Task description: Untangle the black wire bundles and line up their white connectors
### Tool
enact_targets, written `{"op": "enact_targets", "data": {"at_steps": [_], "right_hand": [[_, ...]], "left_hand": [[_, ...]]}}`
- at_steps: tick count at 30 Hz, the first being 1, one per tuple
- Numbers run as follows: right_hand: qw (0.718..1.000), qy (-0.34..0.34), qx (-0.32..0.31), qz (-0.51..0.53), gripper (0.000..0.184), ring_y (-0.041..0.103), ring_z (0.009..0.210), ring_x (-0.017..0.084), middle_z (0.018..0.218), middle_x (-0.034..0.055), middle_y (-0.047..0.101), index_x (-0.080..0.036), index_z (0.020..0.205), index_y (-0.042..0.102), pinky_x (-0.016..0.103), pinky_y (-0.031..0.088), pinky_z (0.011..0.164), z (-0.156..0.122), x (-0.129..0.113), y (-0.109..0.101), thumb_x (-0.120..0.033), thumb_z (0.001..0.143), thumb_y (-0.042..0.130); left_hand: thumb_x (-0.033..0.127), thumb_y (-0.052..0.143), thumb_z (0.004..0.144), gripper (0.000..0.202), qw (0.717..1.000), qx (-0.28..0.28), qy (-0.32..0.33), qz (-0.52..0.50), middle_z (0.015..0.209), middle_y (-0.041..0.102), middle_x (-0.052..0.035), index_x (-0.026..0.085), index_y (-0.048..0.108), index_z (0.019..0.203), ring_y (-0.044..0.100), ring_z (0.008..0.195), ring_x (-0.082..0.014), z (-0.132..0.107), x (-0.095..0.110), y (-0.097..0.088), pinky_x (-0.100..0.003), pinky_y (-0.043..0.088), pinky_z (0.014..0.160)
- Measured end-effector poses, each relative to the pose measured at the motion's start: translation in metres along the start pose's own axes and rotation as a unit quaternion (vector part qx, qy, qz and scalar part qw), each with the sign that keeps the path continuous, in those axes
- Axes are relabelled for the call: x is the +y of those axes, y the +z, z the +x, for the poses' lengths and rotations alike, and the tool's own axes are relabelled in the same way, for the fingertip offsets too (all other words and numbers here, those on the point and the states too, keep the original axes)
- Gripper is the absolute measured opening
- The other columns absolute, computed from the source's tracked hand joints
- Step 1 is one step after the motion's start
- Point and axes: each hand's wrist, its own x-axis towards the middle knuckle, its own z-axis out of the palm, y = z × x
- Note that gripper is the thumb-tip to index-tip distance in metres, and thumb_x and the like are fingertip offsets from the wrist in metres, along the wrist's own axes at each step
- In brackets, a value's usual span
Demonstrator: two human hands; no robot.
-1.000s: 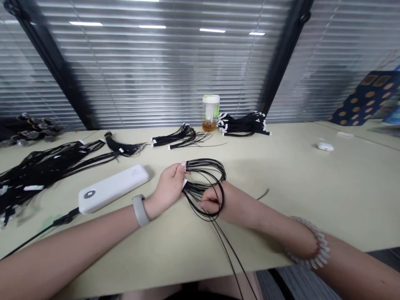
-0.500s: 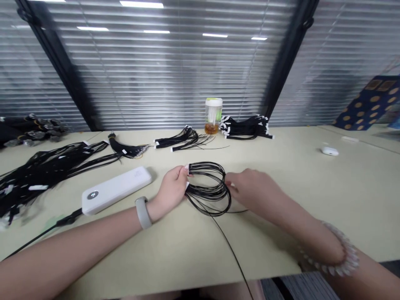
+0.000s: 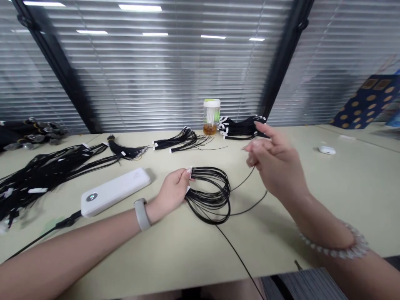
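We had a loop of wires (image 3: pixel 208 196) on the table (image 3: pixel 268 246), just right of our left hand (image 3: pixel 173 192). A power bank (image 3: pixel 115 191) lay left of that hand, with a heap of wires (image 3: pixel 46 175) beyond it. Behind, a jar (image 3: pixel 211 117) stood between two wire bundles (image 3: pixel 183 139) (image 3: pixel 240 128), and a small case (image 3: pixel 326 150) lay far right.

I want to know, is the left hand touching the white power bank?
No, the left hand grips the looped black wires, and the white power bank lies apart from it.
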Motion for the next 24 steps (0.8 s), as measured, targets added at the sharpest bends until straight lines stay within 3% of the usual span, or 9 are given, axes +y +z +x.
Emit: {"op": "enact_targets", "data": {"at_steps": [3,5,8,17,24], "right_hand": [[0.989,0.022,-0.100,-0.111,0.016,0.050,0.051,0.010,0.073,0.0019,0.062,-0.019,0.094,0.059,0.024,0.043,0.048,-0.010,0.004,0.011,-0.024,0.080,0.053],[0.975,-0.003,-0.163,-0.152,0.012,0.054,0.059,0.011,0.077,0.0031,0.062,-0.018,0.081,0.062,0.025,0.044,0.054,-0.018,0.009,0.021,-0.022,0.081,0.051],[0.958,-0.053,-0.214,-0.181,0.016,0.057,0.072,0.013,0.082,0.0026,0.062,-0.019,0.084,0.064,0.026,0.044,0.063,-0.029,0.017,0.032,-0.015,0.080,0.049],[0.963,0.017,-0.208,-0.173,0.013,0.051,0.056,0.012,0.062,-0.0041,0.060,-0.021,0.086,0.043,0.025,0.038,0.055,-0.036,0.019,0.041,-0.023,0.078,0.052],[0.957,0.046,-0.250,-0.137,0.018,0.048,0.054,0.011,0.057,-0.0062,0.057,-0.022,0.084,0.040,0.023,0.035,0.053,-0.032,0.015,0.040,-0.022,0.074,0.055]], "left_hand": [[0.048,0.036,0.085,0.040,1.000,-0.002,0.016,0.001,0.052,0.043,0.0030,0.017,0.047,0.065,0.042,0.048,-0.0122,-0.001,0.001,-0.001,-0.024,0.035,0.048],[0.045,0.036,0.086,0.038,0.999,-0.006,0.040,0.004,0.055,0.044,0.0023,0.017,0.045,0.063,0.042,0.053,-0.0122,-0.001,0.002,-0.001,-0.024,0.036,0.052],[0.040,0.036,0.086,0.036,0.997,-0.020,0.067,0.018,0.056,0.041,0.0030,0.017,0.041,0.059,0.039,0.054,-0.0115,-0.003,0.005,-0.002,-0.023,0.035,0.053],[0.037,0.034,0.087,0.035,0.993,-0.040,0.096,0.056,0.054,0.041,0.0035,0.018,0.040,0.059,0.038,0.052,-0.0113,-0.007,0.008,-0.001,-0.023,0.033,0.052],[0.036,0.033,0.087,0.034,0.991,-0.048,0.108,0.067,0.055,0.039,0.0035,0.018,0.038,0.058,0.038,0.053,-0.0113,-0.008,0.007,-0.001,-0.023,0.033,0.052]]}}
